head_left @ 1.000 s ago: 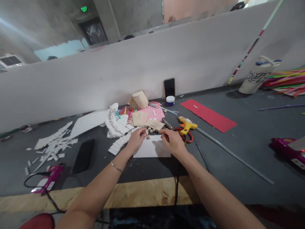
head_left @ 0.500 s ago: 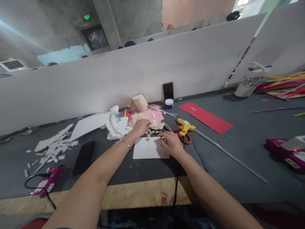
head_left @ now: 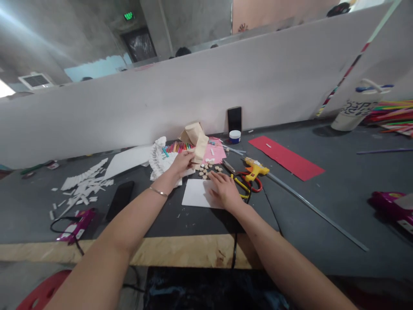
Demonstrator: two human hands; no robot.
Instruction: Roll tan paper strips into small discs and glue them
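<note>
My left hand point(head_left: 183, 163) pinches a strip of beige paper point(head_left: 201, 147), lifted at an angle in front of a beige roll point(head_left: 192, 131). My right hand point(head_left: 225, 189) lies palm down over the right side of a white card point(head_left: 197, 193), fingers stretched out and part of the card hidden under them. Just beyond its fingertips several small beige round pieces point(head_left: 204, 173) are scattered. Beside it lie red-handled scissors point(head_left: 256, 185), a yellow-handled tool point(head_left: 240, 186) and a yellow glue gun point(head_left: 256, 168) with a long clear stick.
Pink paper point(head_left: 216, 151), crumpled white tissue point(head_left: 158, 161) and coloured sticks point(head_left: 177, 147) lie behind. A phone point(head_left: 234, 119) leans against the partition behind a small jar point(head_left: 235, 137). White scraps point(head_left: 82, 189) and a black phone point(head_left: 120, 200) are left; red sheet point(head_left: 287, 157) right.
My left hand has raised the beige paper strip off the pile, uncovering more round pieces. My right hand has shifted slightly and flattened over the card. The camera view has turned a little left.
</note>
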